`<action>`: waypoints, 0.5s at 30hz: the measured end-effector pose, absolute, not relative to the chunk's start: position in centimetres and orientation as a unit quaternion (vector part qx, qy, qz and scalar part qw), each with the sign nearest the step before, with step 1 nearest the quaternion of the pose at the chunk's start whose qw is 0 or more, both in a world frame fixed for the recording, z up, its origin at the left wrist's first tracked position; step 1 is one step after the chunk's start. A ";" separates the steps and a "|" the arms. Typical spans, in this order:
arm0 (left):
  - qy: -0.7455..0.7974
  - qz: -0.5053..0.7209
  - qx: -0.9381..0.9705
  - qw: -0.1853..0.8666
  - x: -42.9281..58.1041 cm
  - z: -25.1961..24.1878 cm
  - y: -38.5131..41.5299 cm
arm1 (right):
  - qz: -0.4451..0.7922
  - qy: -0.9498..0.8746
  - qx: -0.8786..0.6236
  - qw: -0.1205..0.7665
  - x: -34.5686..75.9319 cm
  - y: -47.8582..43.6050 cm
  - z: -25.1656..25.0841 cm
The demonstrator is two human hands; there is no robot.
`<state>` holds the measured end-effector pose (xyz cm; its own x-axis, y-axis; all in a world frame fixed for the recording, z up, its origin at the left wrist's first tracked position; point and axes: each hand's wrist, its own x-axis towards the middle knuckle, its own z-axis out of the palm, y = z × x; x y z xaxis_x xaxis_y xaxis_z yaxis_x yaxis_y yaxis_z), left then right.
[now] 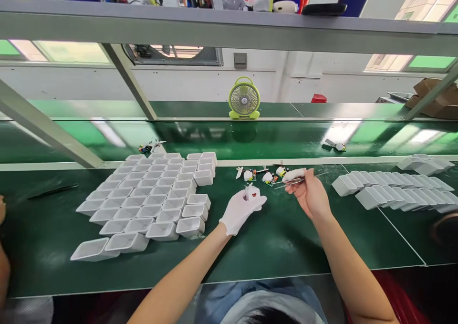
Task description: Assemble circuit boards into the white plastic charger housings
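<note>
My left hand [241,210], in a white glove, is closed around a small white plastic housing [252,193] with a dark red spot on its near face. My right hand [310,196] is to the right, its fingertips wrapped in white and pinching thin metal tweezers [281,184] that point left. A gap separates the tweezers from the housing. Just beyond both hands lie small circuit boards with white parts, among them one board [249,175] at the left and another [269,178] nearer the tweezers.
Rows of open white plastic cases [143,193] cover the left of the green bench [250,262]. More white cases [397,190] stand in rows at right. A dark pair of tweezers [53,191] lies far left. Behind are a green fan [244,99] and an overhead shelf [229,26]. People's parts show at both sides.
</note>
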<state>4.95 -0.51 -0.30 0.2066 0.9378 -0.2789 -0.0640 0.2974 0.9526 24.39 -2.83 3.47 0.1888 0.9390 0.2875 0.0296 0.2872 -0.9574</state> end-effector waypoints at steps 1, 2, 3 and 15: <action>0.497 0.396 0.444 0.632 5.0 -0.4 -0.4 | 0.398 -0.527 -0.446 0.603 23.9 -3.3 3.3; 0.500 0.398 0.446 0.626 5.0 -0.4 -0.4 | 0.410 -0.542 -0.436 0.589 23.3 -3.8 3.2; 0.503 0.399 0.449 0.621 4.9 -0.5 -0.4 | 0.411 -0.559 -0.431 0.577 22.8 -4.1 2.9; 0.565 0.376 0.513 0.526 5.0 -0.8 -1.6 | 0.077 -0.739 -0.435 0.509 21.0 -5.8 1.4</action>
